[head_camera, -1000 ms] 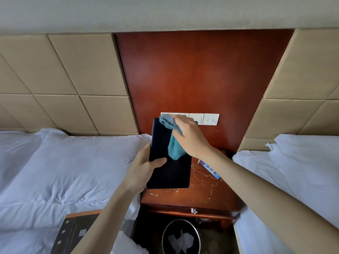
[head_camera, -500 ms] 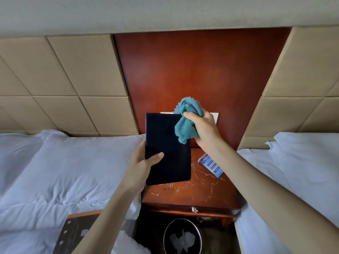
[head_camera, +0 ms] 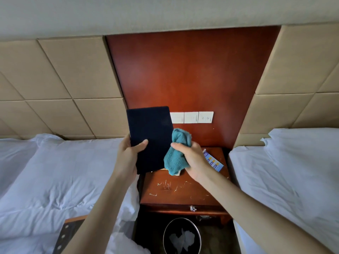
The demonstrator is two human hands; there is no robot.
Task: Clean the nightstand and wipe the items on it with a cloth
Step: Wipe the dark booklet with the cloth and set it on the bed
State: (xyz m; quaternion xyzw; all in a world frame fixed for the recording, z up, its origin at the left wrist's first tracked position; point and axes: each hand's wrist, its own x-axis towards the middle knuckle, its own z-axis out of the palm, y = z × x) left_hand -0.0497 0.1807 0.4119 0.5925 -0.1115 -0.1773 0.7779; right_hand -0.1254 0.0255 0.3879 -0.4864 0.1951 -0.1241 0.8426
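Note:
My left hand point(head_camera: 128, 156) grips the lower left edge of a dark flat tablet-like case point(head_camera: 152, 132) and holds it upright above the left side of the wooden nightstand point(head_camera: 183, 193). Bunched in my right hand point(head_camera: 192, 160) is a teal cloth point(head_camera: 176, 153), pressed against the case's lower right edge. A small blue card point(head_camera: 213, 161) lies on the nightstand behind my right hand, partly hidden. White scratch marks cover the nightstand top.
White beds flank the nightstand, left point(head_camera: 55, 171) and right point(head_camera: 286, 171). A row of wall switches point(head_camera: 192, 117) sits on the red panel. A black waste bin point(head_camera: 181, 237) stands below the nightstand. A dark framed board point(head_camera: 67, 233) lies on the left bed.
My right hand carried the cloth from the case's top right corner down to its lower right edge. The case tilted slightly, its top shifting left.

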